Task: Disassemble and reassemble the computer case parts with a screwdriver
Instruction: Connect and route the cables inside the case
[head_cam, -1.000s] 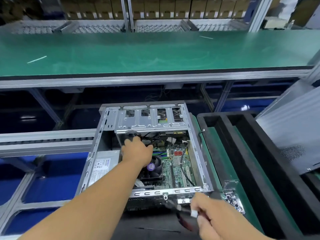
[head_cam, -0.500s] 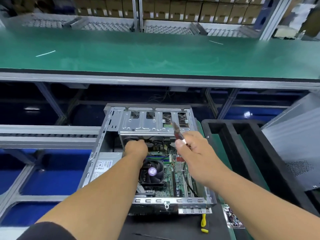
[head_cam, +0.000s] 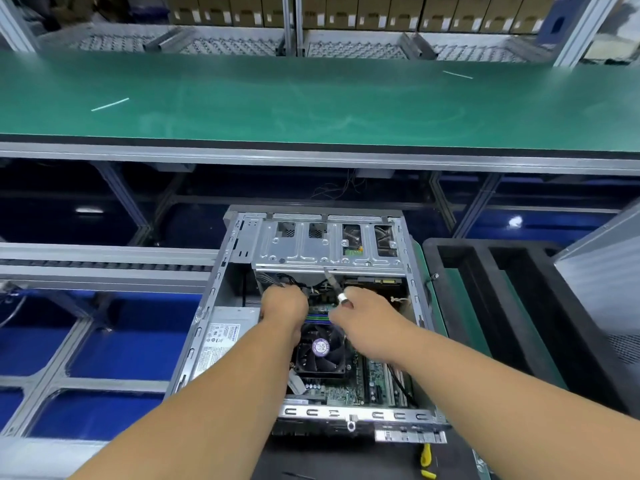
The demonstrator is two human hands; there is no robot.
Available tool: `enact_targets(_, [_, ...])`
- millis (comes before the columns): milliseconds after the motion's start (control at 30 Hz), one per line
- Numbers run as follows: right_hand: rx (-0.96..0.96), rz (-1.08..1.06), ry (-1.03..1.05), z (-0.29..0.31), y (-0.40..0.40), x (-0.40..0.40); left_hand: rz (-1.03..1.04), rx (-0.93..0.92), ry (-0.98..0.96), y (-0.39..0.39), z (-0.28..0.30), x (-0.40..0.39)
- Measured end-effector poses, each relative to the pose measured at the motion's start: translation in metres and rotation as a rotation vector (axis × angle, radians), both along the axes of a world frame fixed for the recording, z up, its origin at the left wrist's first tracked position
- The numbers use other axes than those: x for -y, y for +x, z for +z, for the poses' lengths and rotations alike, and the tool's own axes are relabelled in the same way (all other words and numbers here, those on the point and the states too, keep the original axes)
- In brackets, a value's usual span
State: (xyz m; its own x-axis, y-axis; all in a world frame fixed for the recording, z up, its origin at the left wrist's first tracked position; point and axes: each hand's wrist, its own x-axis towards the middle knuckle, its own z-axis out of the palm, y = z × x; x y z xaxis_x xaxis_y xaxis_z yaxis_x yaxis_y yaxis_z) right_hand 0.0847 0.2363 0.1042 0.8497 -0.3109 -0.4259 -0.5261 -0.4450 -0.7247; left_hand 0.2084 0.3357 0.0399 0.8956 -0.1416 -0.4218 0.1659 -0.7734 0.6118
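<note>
Two hands are working inside the open computer case (head_cam: 221, 327), which is lying on its side at the near edge of the workbench, between a conveyor rail and a black foam tray (head_cam: 519, 306).

Right hand (head_cam: 367, 323): gripping a screwdriver (head_cam: 334, 284), fingers curled round the handle, the shaft pointing up and away toward the lower lip of the drive cage (head_cam: 325, 247). Whether the tip is sitting in a screw cannot be told.

Left hand (head_cam: 284, 304): reaching in just beside the right, knuckles up, among the black cables (head_cam: 277, 278) under the cage. Its fingers are hidden, so whether it is gripping a cable or only pressing cannot be told.

Below the hands: a cooling fan (head_cam: 320, 351) is sitting on the green circuit board (head_cam: 375, 379); a grey power supply (head_cam: 221, 337) with a white label is filling the left side.

Handling, as a judgement: the sheet-metal shell is looking stiff and fairly heavy, with thin stamped edges likely sharp; best taken by the folded outer rims. The board, fan and cables are looking fragile and should not be bearing any load. The small screws will probably be slippery and easily dropped among the parts.

Outward: a yellow-handled tool (head_cam: 425, 457) is lying in front of the case; a grey side panel (head_cam: 602, 282) is standing at far right; a green-topped bench (head_cam: 311, 105) is running across behind.
</note>
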Motion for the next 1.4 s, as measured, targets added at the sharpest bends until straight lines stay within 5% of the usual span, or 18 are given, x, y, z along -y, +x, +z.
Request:
enact_targets(100, [-0.057,0.133,-0.285,-0.005,0.01,-0.005,-0.155,0.022,0.225,-0.001,0.003,-0.005])
enact_targets(233, [-0.097,0.169,-0.494,-0.015,0.02,-0.011,-0.135,0.029,0.229,-0.001,-0.003,-0.005])
enact_targets(667, [-0.146,0.274,-0.75,-0.039,0.023,-0.016,-0.122,0.119,0.06,-0.001,-0.012,-0.01])
enact_targets(767, [-0.124,0.295,-0.76,-0.04,0.023,-0.016,-0.313,0.137,0.258,0.001,-0.004,-0.008])
enact_targets(1000, [-0.132,0.46,-0.888,-0.03,0.025,-0.015,-0.043,0.076,0.147,-0.005,-0.005,-0.006])
enact_targets(1133, [-0.088,0.383,-0.831,-0.026,0.025,-0.009,-0.102,0.065,0.152,-0.01,-0.012,-0.004])
enact_targets(1233, [-0.017,0.228,-0.659,-0.03,0.016,-0.004,0.445,-0.231,-0.49,-0.004,-0.008,0.004])
enact_targets(1400, [0.095,0.018,-0.265,-0.024,-0.017,0.006,0.367,-0.236,-0.487,-0.009,-0.016,0.007])
